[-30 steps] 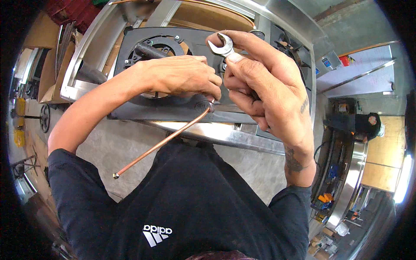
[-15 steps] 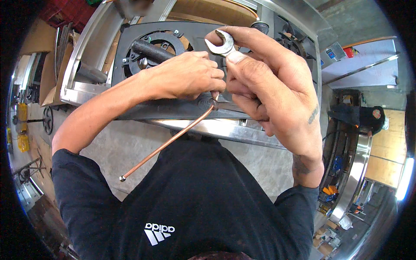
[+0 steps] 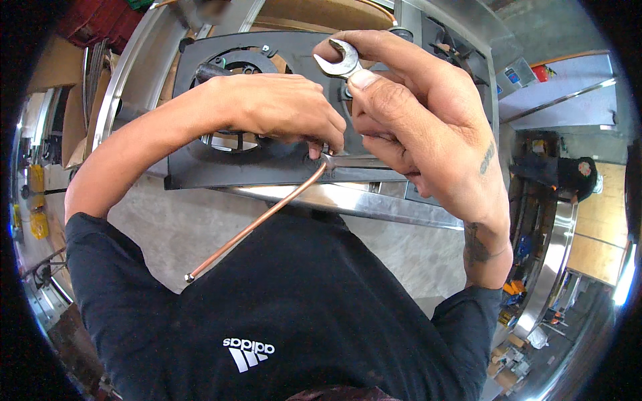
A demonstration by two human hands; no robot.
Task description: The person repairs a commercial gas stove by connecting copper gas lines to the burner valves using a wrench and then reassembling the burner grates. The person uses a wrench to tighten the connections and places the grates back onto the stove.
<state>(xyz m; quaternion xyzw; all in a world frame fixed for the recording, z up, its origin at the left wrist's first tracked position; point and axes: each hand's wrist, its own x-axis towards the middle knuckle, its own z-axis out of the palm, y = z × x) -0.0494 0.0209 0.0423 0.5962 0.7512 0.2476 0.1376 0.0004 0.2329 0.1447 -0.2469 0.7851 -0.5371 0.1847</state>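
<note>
The copper tube (image 3: 257,224) ran from its free end, low on the left, up to the fitting at the near edge of the black fan panel (image 3: 200,167), lying much as half a second before. The left hand (image 3: 281,107) stayed pinched on that fitting, while the right hand (image 3: 414,127) had tipped its open-ended wrench (image 3: 340,61) slightly leftward, so the work looked like slow turning at the joint.

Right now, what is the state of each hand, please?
Left hand: closed on the upper end of the copper tube.
Right hand: closed, holding a silver open-end wrench.
</note>
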